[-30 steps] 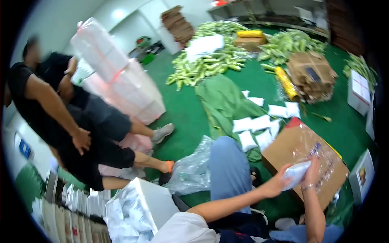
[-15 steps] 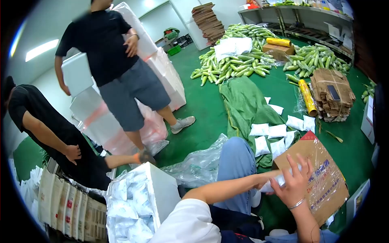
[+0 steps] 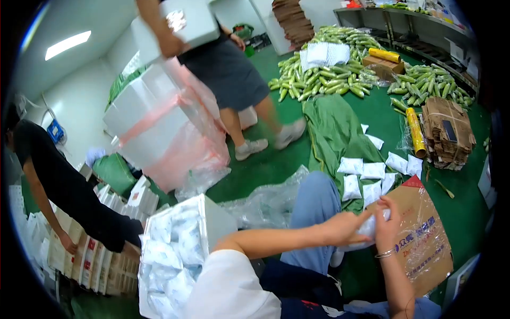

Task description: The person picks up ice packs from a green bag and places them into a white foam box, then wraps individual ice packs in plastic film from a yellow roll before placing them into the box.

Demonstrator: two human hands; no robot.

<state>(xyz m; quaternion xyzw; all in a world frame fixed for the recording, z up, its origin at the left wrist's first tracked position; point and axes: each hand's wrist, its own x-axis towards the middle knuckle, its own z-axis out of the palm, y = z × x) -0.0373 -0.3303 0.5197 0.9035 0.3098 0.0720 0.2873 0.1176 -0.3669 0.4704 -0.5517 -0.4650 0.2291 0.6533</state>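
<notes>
My left hand [image 3: 344, 227] reaches in from the left, its fingers closed on a white packet [image 3: 367, 229] held over the cardboard carton. My right hand [image 3: 388, 215], with a bracelet at the wrist, grips the packet's other side with bent fingers. The flat brown carton [image 3: 425, 239], printed in blue and red and covered in shiny film, lies just beyond the right hand. Several similar white packets [image 3: 373, 170] rest on a green woven sack [image 3: 332, 127] in front of me. An open white foam box [image 3: 218, 218], filled with bluish-white packets [image 3: 178, 244], stands to my left.
Heaps of green corn cobs [image 3: 329, 77] lie on the floor ahead. A tied stack of flattened cartons [image 3: 449, 141] bears a phone, with a yellow film roll [image 3: 416, 133] beside it. One person [image 3: 228, 69] carries a foam box; another person [image 3: 64, 175] stands by crates [image 3: 101, 260].
My right hand's fingers have gone from spread to curled around the packet. One person has moved right and now carries a white foam box; the other's arm has dropped toward the crates.
</notes>
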